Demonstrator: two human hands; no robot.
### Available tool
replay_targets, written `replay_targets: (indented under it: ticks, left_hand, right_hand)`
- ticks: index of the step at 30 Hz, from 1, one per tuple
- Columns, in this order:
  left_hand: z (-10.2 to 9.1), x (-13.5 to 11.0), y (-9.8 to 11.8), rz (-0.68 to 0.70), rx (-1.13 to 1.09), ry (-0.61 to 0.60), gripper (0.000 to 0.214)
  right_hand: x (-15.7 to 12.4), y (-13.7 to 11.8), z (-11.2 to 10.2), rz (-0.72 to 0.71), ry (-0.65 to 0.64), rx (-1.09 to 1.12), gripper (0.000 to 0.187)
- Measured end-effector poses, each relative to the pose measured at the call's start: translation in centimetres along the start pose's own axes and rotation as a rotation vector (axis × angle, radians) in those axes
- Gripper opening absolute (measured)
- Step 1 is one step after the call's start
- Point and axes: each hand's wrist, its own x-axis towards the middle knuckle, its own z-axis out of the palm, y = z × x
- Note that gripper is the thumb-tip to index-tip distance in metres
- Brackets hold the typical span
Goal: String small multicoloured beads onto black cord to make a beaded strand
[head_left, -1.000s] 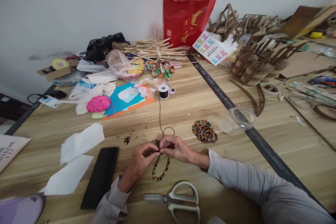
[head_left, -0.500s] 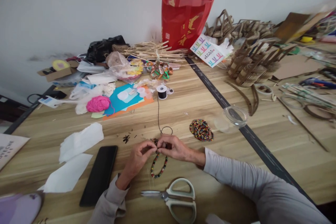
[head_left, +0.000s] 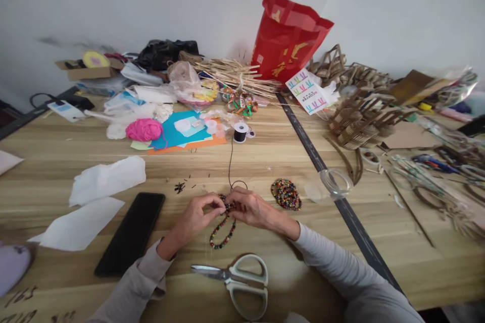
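My left hand (head_left: 195, 218) pinches at the upper end of a beaded string (head_left: 216, 246), thumb against forefinger. My right hand (head_left: 253, 208) is closed on the same spot from the other side, and its fingers hide part of what they grip. Below the hands, the multicoloured beads hang in a loop onto the table. Black cord (head_left: 231, 161) runs from a white spool (head_left: 240, 133) toward my right fingers and curls just above them. White-handled scissors (head_left: 226, 274) lie partly spread in front of me. A coiled pile of beaded strings (head_left: 286, 195) rests right of my right hand.
Short black cord bits (head_left: 179, 187), a black phone (head_left: 131, 234) and torn white paper (head_left: 108, 179) lie to the left. Pink yarn (head_left: 144, 130) sits behind them. A clear plastic ring (head_left: 336, 182) and small woven baskets (head_left: 352, 128) are at right, a red bag (head_left: 288, 40) at back.
The camera view has turned and shifted slightly. Both hands stay together at the beaded string; the left fingertips are slightly farther from the right ones.
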Motion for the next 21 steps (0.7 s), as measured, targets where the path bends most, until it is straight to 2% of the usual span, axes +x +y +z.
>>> replay_targets:
  ticks: [2, 7, 11, 17, 21]
  left_hand:
    - [0.0, 0.0, -0.1, -0.006, -0.009, 0.004, 0.012]
    - [0.2, -0.2, -0.5, -0.054, -0.028, 0.068, 0.01]
    - [0.7, -0.6, -0.3, -0.041, 0.097, -0.027, 0.008]
    - [2.0, -0.8, -0.2, 0.012, 0.314, -0.117, 0.008]
    - [2.3, -0.8, -0.4, 0.023, 0.42, -0.138, 0.012]
  right_hand:
    - [0.3, -0.1, 0.3, 0.001, 0.001, 0.029, 0.007]
    - [0.4, -0.5, 0.1, 0.121, -0.028, 0.074, 0.008]
    - [-0.2, -0.5, -0.4, 0.208, -0.058, 0.053, 0.011]
    - [-1.1, 0.0, -0.2, 0.147, -0.093, 0.055, 0.012]
    - [-1.1, 0.0, 0.2, 0.174, -0.076, 0.117, 0.008]
